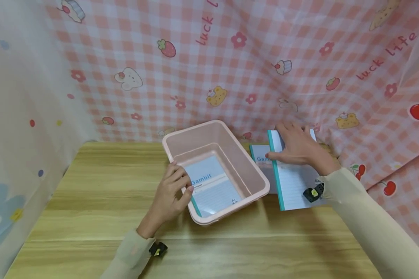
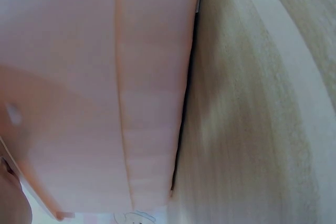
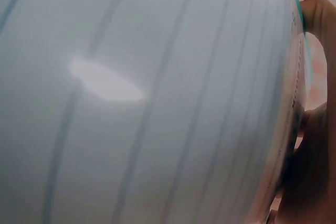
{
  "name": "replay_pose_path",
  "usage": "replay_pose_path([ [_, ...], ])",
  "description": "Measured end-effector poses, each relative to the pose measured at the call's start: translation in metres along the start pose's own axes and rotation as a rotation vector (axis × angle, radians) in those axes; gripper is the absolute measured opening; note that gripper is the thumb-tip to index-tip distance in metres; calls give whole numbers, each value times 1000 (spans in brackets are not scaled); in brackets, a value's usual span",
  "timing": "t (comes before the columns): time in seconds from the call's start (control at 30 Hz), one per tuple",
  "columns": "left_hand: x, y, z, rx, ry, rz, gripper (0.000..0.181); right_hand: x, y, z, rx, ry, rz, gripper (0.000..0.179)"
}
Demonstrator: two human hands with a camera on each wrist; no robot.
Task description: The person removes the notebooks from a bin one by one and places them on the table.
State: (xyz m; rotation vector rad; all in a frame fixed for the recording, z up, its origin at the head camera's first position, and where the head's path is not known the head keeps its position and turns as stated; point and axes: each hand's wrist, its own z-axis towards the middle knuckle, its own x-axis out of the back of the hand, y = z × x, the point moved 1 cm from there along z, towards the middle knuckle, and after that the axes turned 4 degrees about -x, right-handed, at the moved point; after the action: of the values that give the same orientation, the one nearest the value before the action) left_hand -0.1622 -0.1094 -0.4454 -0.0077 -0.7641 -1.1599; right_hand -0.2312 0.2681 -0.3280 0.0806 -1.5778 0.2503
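Observation:
My right hand (image 1: 295,143) grips a notebook (image 1: 296,186) with a teal spine and a pale lined cover, thumb at the spine edge and fingers over the top. In the right wrist view, the cover of this notebook (image 3: 157,103) fills most of the picture. It overlaps another notebook (image 1: 260,150) marked "Gambit" on the table. A pink plastic basin (image 1: 230,170) stands at the middle, with a similar notebook (image 1: 213,193) lying flat inside. My left hand (image 1: 172,190) holds the basin's left rim, fingers curled over it.
The wooden table (image 1: 101,217) runs back to a pink checked curtain (image 1: 195,77). A pale curtain (image 1: 31,116) hangs along the left side. Black wrist cameras sit at both cuffs, the right one (image 1: 313,193) in front of the held notebook.

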Motion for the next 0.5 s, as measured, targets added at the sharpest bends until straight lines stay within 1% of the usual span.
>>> replay_pose_path([
  [0.1, 1, -1, -1, 5, -5, 2, 18, -17, 5, -8, -8, -21, -5, 87],
  [0.2, 1, 0, -1, -4, 5, 0, 18, -35, 9, -17, -10, -35, 13, 82],
  [0.27, 1, -1, -2, -10, 16, -4, 17, -45, 9, -21, -16, -38, 23, 75],
  [0.33, 1, -1, -2, -16, 21, -9, 17, -55, 8, -26, -21, -40, 19, 74],
  [0.5, -2, -2, 0, -20, 19, -22, 18, -79, 8, -42, -38, -36, -12, 89],
])
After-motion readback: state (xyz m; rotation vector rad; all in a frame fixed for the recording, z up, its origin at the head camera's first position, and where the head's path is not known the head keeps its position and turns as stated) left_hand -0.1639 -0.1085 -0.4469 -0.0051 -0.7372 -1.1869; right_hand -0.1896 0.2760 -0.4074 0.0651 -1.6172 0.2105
